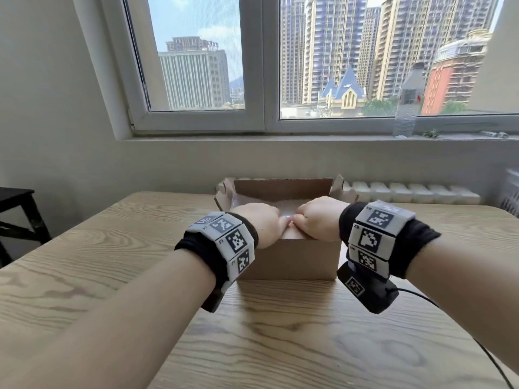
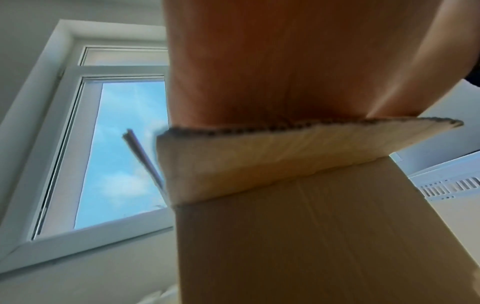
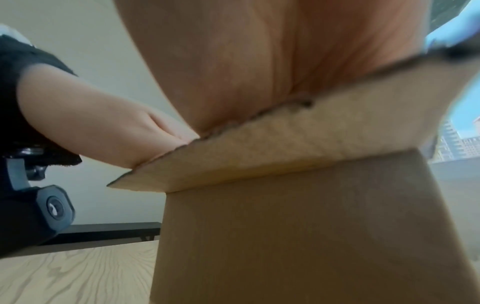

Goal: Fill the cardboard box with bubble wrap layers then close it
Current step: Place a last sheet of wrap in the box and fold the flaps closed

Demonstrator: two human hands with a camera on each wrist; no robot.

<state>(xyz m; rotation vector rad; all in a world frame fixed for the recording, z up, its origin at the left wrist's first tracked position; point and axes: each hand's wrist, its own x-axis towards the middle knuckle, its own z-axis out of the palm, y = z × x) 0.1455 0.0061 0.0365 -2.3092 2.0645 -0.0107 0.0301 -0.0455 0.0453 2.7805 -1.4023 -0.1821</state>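
Both fists curl over the near flap (image 1: 292, 234) of the cardboard box (image 1: 289, 259) on the table (image 1: 112, 248): left hand (image 1: 259, 223) and right hand (image 1: 320, 219) side by side, bubble wrap (image 1: 286, 206) just beyond the knuckles; no writing legible.

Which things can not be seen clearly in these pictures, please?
- Fingertips of the left hand and right hand: head view, hidden inside the cardboard box.
- Bubble wrap depth: hidden by both hands.
- Box inside: both wrist views, blocked by the near flap.
- Bottle label: blurred.

Fingertips hidden (box (image 1: 292, 258) interior too)
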